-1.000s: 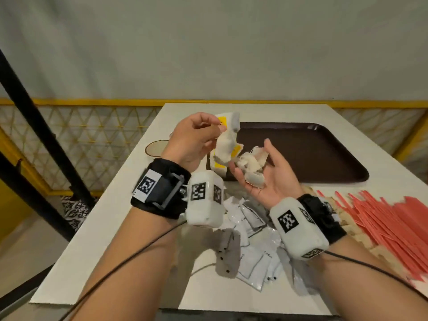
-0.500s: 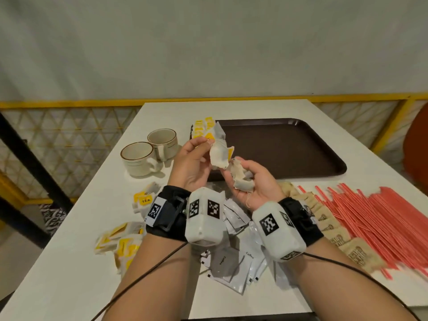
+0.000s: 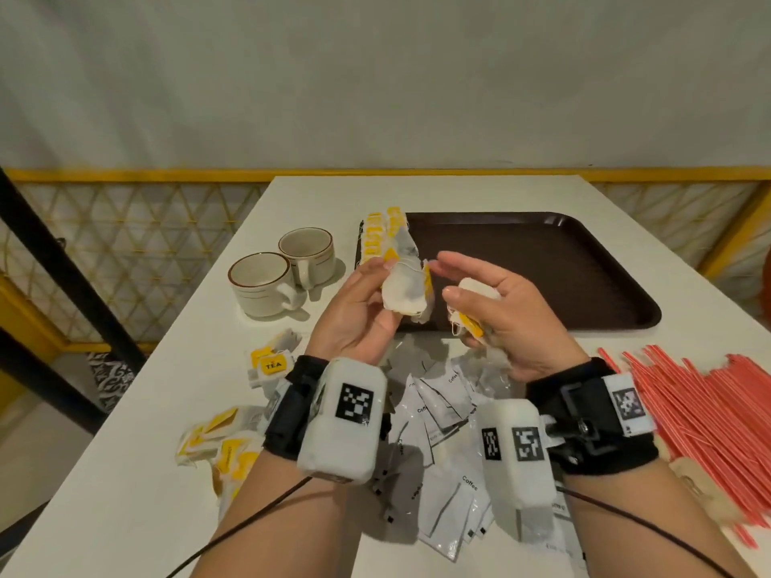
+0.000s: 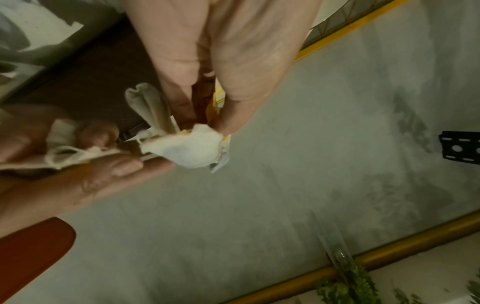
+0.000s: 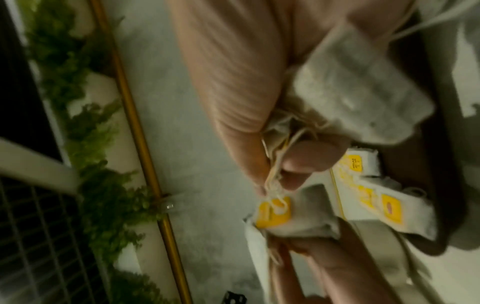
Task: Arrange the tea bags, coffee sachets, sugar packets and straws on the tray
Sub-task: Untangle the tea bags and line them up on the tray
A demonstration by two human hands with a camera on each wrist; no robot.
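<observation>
The task looks to be at an early stage. On the brown tray (image 3: 542, 264), only a short row of yellow-tagged tea bags (image 3: 377, 235) stands along its near-left edge; the rest of the tray surface shows bare.

Both hands are raised above the table (image 3: 167, 410) just in front of the tray. The left hand (image 3: 359, 310) pinches a small bunch of tea bags (image 3: 406, 292) between thumb and fingers. The right hand (image 3: 505, 323) curls its lower fingers around more tea bags with a yellow tag (image 3: 471, 323), while its index finger and thumb are held loosely apart.

Much remains off the tray. Loose tea bags (image 3: 271, 362) lie on the table to the left, near two cups (image 3: 283, 281). The white coffee sachets (image 3: 442, 415) sit in a heap under the wrists. The red straws (image 3: 705, 410) are spread at the right, with brown sugar packets (image 3: 701, 490) partly seen beside them. Judging by this, the tea bags are only partly placed and the other three kinds have not been started.
</observation>
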